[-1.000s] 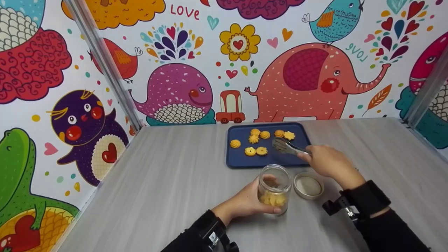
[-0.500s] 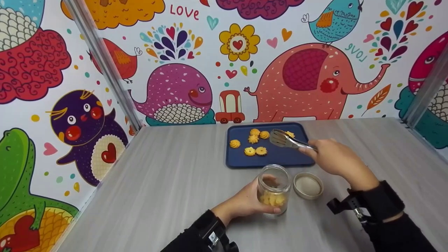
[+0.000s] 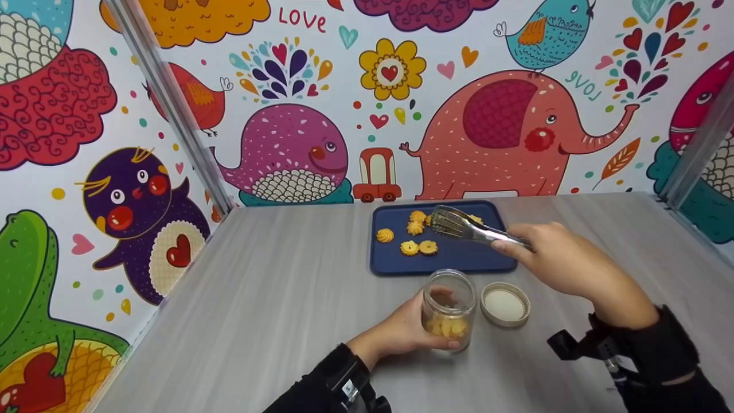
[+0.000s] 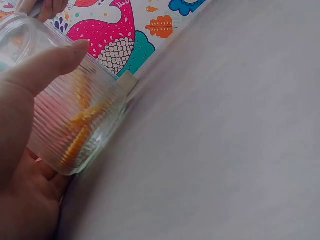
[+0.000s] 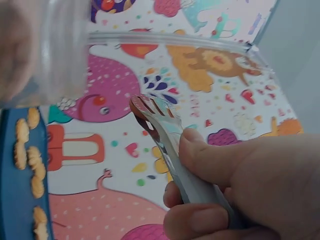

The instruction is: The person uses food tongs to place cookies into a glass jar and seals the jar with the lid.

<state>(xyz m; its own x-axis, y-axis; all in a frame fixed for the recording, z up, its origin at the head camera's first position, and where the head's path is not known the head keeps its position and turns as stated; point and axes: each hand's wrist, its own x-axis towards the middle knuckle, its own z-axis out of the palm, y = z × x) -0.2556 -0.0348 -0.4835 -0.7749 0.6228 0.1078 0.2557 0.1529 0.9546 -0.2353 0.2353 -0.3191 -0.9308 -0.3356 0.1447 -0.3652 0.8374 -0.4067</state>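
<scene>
My left hand grips a clear glass jar round its side, thumb near the front. Ridged walls show in the left wrist view, with several yellow piped cookies low inside the jar. My right hand holds metal serving tongs, thumb on one arm and fingers curled beneath. The tongs' slotted heads lie close together over the blue tray, hiding part of it; no cookie shows between them in the right wrist view. Several cookies lie on the tray, mostly left of the tongs.
A round lid lies inside up on the grey wood-grain table, right of the jar and in front of the tray. Walls printed with cartoon animals rise behind the table and at its left.
My right hand and forearm have shifted right and turned, while the tongs' heads have moved up and left above the tray. The left hand and jar have stayed put.
</scene>
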